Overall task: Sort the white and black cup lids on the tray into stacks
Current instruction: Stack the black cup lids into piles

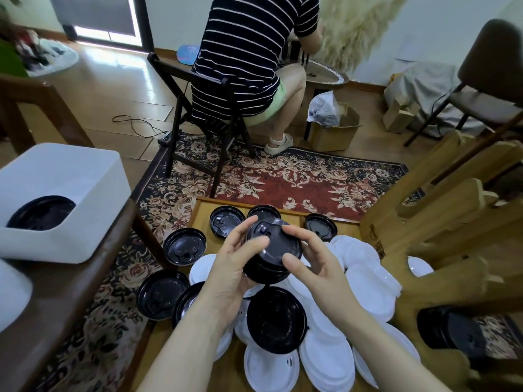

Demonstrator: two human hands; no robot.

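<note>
I hold a small stack of black lids (273,251) above the wooden tray (202,215). My left hand (235,267) grips the stack from the left and below, thumb on its top. My right hand (308,261) pinches its right side with thumb and curled fingers. Loose black lids (185,246) lie along the tray's left and far side. A pile of white lids (365,281) covers the tray's near right part, with one black lid (276,321) upside down on it.
A white bin (93,176) holding a black lid (41,213) stands on the brown table at left. Wooden stools (441,222) crowd the right, with black lids (450,331) under them. A person in a striped shirt (243,52) sits on a dark chair ahead on the patterned rug (297,176).
</note>
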